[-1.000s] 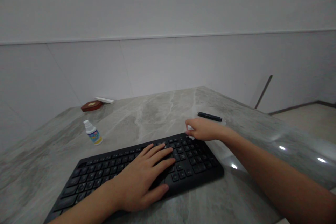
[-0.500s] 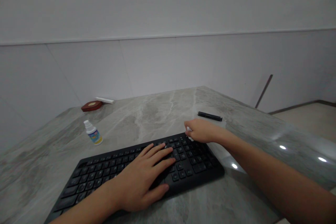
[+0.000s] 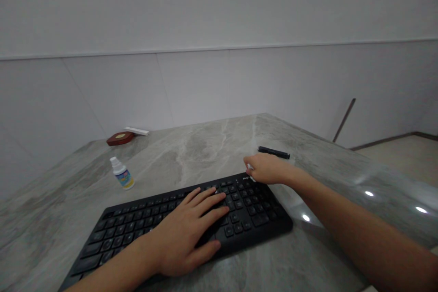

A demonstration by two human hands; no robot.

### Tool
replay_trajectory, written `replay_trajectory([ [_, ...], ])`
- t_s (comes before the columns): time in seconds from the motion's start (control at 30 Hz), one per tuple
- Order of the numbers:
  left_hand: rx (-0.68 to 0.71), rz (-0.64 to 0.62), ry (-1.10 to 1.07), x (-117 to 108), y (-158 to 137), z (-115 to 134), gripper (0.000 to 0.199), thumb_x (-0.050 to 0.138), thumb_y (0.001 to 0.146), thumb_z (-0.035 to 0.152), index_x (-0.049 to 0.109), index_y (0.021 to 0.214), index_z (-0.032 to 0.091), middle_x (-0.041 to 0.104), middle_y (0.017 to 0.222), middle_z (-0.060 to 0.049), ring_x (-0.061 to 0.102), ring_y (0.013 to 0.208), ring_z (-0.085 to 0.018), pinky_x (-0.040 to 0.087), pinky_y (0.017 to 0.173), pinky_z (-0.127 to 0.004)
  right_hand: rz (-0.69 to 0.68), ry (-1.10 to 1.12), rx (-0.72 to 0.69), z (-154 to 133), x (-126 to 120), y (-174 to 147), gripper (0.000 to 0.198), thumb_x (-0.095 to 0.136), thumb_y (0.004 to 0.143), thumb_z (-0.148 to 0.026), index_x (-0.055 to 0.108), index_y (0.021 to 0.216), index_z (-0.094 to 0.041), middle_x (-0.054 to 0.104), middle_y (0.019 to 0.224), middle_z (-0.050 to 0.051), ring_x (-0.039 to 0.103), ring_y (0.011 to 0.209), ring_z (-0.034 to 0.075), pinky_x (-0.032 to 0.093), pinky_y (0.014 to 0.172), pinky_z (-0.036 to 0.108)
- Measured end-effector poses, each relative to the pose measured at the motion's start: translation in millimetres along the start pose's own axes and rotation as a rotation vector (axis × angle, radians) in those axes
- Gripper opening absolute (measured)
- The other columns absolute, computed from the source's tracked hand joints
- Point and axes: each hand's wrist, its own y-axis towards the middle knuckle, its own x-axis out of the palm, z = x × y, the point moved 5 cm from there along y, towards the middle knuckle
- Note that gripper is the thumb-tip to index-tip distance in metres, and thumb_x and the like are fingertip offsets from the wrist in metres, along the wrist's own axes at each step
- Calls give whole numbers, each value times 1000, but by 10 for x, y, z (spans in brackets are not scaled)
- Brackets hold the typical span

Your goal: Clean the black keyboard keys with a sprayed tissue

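A black keyboard (image 3: 246, 219) with a number pad lies at a slant on the marbled table. My left hand (image 3: 190, 230) rests flat over its middle and right part, fingers spread, covering many keys. At the keyboard's far right corner my right hand (image 3: 267, 169) is closed in a pinch. Between its fingers shows a bit of white, probably a tissue (image 3: 252, 178), mostly hidden by the hand. Small pale lettering is visible on the keyboard beside those fingertips.
A small white-capped bottle (image 3: 123, 175) with a blue and yellow label stands left of the keyboard. Just beyond my right hand lies a black pen (image 3: 273, 152). A red-brown case (image 3: 119, 138) and a white strip (image 3: 137, 131) lie at the back left, near the wall.
My right hand has shifted slightly right along the keyboard's far edge, with the white tissue in its fingers, uncovering the lettering. My left hand stays in place.
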Motion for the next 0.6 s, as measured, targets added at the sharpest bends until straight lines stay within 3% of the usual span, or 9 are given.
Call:
replay_trajectory([
  [0.6, 9, 11, -3, 2, -21, -6, 62, 57, 91, 32, 35, 149, 29, 30, 159, -6, 27, 145, -35, 22, 116, -61, -105, 75, -80, 57, 5, 8, 24, 47, 87, -19, 69, 95, -12, 73, 101, 16, 67, 91, 26, 42, 70, 29],
])
